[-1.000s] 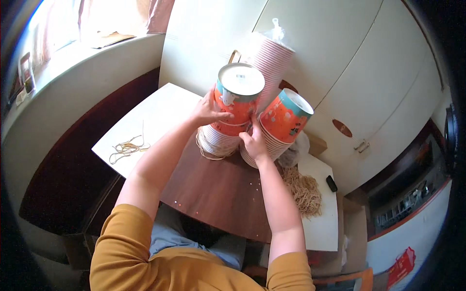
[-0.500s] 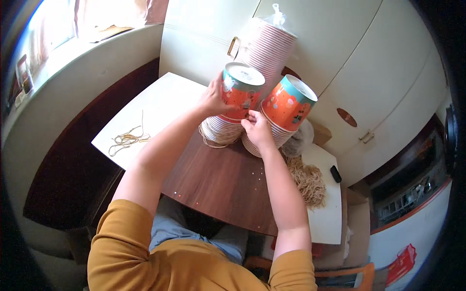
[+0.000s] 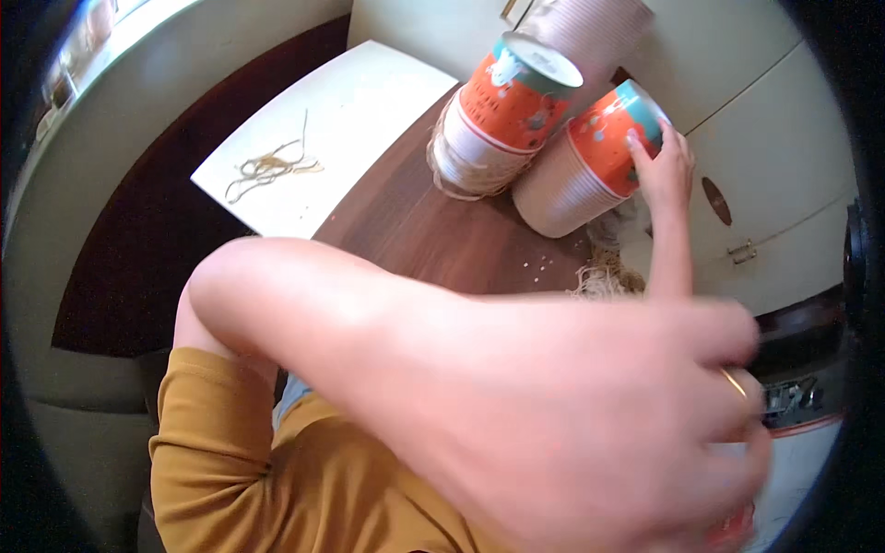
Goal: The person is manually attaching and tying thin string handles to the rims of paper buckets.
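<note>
Brown counter (image 3: 452, 240): carries twine-ringed stack (image 3: 475, 155).
Tub stack (image 3: 567, 192): right of twine-ringed stack; probably light, stiff, smooth, dentable; best held around rims.
Right hand (image 3: 667, 173): fingers parted, touching top tub (image 3: 601, 140); firmness of hold cannot be told.
Left hand (image 3: 599, 415): fingers blurred, half curled; contents indiscernible.

The blurred bare left hand (image 3: 618, 405), lower right, hides part of the tan, tangled string heap (image 3: 608, 275). The top edge cuts off the tall, pale-pink ribbed stack (image 3: 604, 35).
</note>
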Motion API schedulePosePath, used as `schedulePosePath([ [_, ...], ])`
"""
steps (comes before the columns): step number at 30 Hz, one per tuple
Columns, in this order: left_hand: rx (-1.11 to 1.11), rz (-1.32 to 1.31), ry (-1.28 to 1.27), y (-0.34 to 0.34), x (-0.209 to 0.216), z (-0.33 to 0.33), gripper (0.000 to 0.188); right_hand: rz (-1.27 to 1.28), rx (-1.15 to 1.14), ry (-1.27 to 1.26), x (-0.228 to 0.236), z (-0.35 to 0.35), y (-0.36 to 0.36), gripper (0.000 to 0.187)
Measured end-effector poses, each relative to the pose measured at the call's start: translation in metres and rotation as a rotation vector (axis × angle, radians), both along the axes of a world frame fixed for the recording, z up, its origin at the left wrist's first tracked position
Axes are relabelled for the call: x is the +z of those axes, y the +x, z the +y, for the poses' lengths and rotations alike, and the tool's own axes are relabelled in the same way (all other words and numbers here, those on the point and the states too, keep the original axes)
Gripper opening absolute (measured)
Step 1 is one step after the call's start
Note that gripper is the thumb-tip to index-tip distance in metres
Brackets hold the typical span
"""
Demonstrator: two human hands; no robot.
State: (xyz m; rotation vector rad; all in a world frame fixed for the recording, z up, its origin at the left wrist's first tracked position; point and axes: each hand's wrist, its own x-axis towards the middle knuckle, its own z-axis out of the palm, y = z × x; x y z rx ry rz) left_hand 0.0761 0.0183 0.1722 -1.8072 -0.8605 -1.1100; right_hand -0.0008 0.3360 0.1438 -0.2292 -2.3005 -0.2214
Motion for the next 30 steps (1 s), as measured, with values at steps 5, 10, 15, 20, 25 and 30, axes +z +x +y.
schedulePosePath([
  [5, 0.149, 0.091, -0.09, 0.006, 0.007, -0.03, 0.021, -0.019, -0.001, -0.08, 0.003, 0.013, -0.024, 0.046],
  [10, 0.121, -0.057, -0.255, 0.029, -0.012, -0.038, 0.025, -0.056, -0.018, -0.16, 0.038, 0.044, -0.028, 0.049],
  [15, 0.012, -0.125, -0.381, 0.042, -0.017, -0.029, 0.035, 0.033, -0.012, -0.088, 0.099, 0.077, -0.014, 0.063],
  [20, -0.192, -0.208, -0.51, 0.052, -0.021, -0.011, 0.048, 0.339, -0.011, -0.146, 0.168, 0.07, 0.049, 0.084],
  [25, 0.24, -0.238, -0.428, 0.028, -0.025, -0.034, 0.054, 0.443, 0.467, -0.91, 0.116, 0.046, 0.118, 0.053],
  [30, 0.275, -0.015, -0.719, 0.031, 0.005, -0.046, 0.058, 0.085, 0.618, -1.768, -0.067, -0.058, 0.137, 0.039],
])
